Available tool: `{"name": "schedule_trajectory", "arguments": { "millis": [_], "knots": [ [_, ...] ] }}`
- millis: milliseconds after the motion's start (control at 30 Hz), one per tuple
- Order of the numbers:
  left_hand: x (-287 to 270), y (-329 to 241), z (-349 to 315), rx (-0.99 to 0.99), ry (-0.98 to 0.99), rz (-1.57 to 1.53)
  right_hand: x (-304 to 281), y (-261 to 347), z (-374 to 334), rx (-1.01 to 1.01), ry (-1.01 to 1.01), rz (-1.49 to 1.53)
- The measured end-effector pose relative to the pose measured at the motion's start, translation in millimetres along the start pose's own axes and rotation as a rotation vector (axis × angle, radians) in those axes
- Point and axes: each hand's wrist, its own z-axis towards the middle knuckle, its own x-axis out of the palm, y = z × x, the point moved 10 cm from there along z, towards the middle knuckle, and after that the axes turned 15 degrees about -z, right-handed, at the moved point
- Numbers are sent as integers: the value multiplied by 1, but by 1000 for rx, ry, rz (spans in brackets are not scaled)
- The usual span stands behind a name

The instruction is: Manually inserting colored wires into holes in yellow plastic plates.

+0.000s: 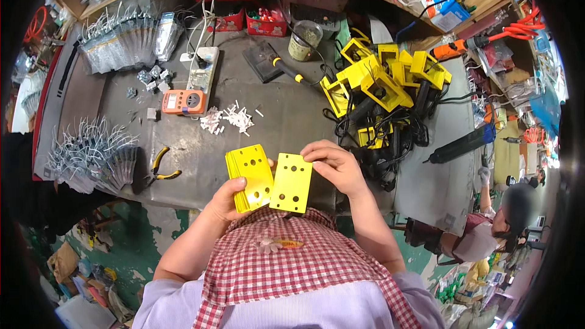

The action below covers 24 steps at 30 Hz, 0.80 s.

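Note:
My left hand is closed round a stack of yellow metal plates with round holes, held over the near edge of the table. Beside that stack, a single yellow plate of the same kind is pinched by its upper right corner in my right hand. The lower left side of this plate meets or overlaps the stack. Left of my hands lie yellow-and-black pliers. A heap of bent yellow brackets with black cables sits beyond my right hand.
White tube pieces lie beside an orange meter and a power strip. A soldering iron rests near a cup. Bundles of wired parts cover the left side. A black-handled power screwdriver lies right; another person is beyond.

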Motion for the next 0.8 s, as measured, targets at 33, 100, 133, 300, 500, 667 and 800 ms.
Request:
{"name": "schedule_trajectory", "arguments": {
  "millis": [33,100,133,300,500,667,800],
  "knots": [
    [-2,-1,0,-11,-15,10,3,-3,0,11,-4,11],
    [-8,-2,1,-22,-27,-17,9,-3,4,-30,7,12],
    [-10,-2,0,-24,-26,-42,11,-3,4,-46,34,-17],
    [-19,3,-7,-10,-78,-45,17,-11,3,-19,38,153],
    [-24,16,-8,-35,-62,-27,41,-17,3,108,164,60],
    [-68,28,-21,-77,-207,-80,52,-35,-4,172,187,73],
    [-67,34,-20,-97,-223,-91,49,-40,-3,282,150,89]
  ]
}}
